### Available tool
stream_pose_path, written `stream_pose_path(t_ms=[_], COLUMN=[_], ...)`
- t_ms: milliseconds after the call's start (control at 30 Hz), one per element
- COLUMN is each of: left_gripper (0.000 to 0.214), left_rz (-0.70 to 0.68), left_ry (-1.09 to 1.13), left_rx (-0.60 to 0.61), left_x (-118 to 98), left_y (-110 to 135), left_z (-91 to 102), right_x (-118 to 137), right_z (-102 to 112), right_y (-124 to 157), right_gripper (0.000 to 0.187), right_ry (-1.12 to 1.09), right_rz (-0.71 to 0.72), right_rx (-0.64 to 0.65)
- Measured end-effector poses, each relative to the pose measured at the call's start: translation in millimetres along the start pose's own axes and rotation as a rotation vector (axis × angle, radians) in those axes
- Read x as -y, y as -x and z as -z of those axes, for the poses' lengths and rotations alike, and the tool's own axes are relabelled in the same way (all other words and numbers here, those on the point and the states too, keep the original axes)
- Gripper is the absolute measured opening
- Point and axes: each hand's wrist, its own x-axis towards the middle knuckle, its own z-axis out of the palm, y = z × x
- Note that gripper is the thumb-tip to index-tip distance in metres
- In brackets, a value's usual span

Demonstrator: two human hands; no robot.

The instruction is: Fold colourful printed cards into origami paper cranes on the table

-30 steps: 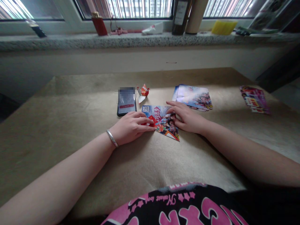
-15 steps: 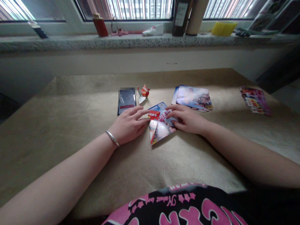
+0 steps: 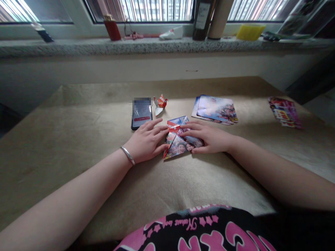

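A partly folded sheet of glossy printed paper (image 3: 175, 146) lies on the table between my hands, with red, blue and photo-printed areas showing. My left hand (image 3: 149, 141) rests on its left edge, fingers spread and stretched out. Across the right side of the paper lies my right hand (image 3: 206, 137), its fingers extended and pressing it flat. Just beyond the paper stands a small folded paper figure (image 3: 160, 104) in red and white. A phone (image 3: 141, 114) lies beside that figure, past my left fingertips.
A stack of printed sheets (image 3: 217, 108) lies behind my right hand, and fanned purple leaflets (image 3: 284, 112) are at the table's right. Along the granite windowsill (image 3: 146, 47) stand a red bottle (image 3: 112, 28), a dark bottle (image 3: 201, 21) and a yellow object (image 3: 250, 32).
The paper has turned slightly, and its left flap lies flatter along the edge. My left thumb has moved down towards the near corner; my right hand has shifted slightly nearer.
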Motion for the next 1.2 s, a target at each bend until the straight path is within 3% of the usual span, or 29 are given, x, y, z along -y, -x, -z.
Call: stream_pose_path(t_ms=[300, 733, 967, 1200], left_gripper=[0.055, 0.042, 0.064, 0.052], left_rz=[-0.049, -0.134, -0.223, -0.192], left_ry=[0.015, 0.101, 0.191, 0.155], left_rx=[0.079, 0.076, 0.132, 0.106], left_x=[-1.3, 0.7, 1.2, 0.5], left_y=[0.6, -1.6, -0.9, -2.0], left_z=[0.8, -1.7, 4.7, 0.9], right_x=[6.2, 9.1, 8.8, 8.4], right_z=[1.9, 6.0, 5.3, 5.9], right_y=[-3.1, -2.2, -0.9, 0.3], right_gripper=[0.053, 0.018, 0.013, 0.012], right_ry=[0.054, -0.002, -0.073, -0.134], right_rz=[-0.019, 0.233, 0.187, 0.184], right_rx=[-0.054, -0.14, -0.167, -0.147])
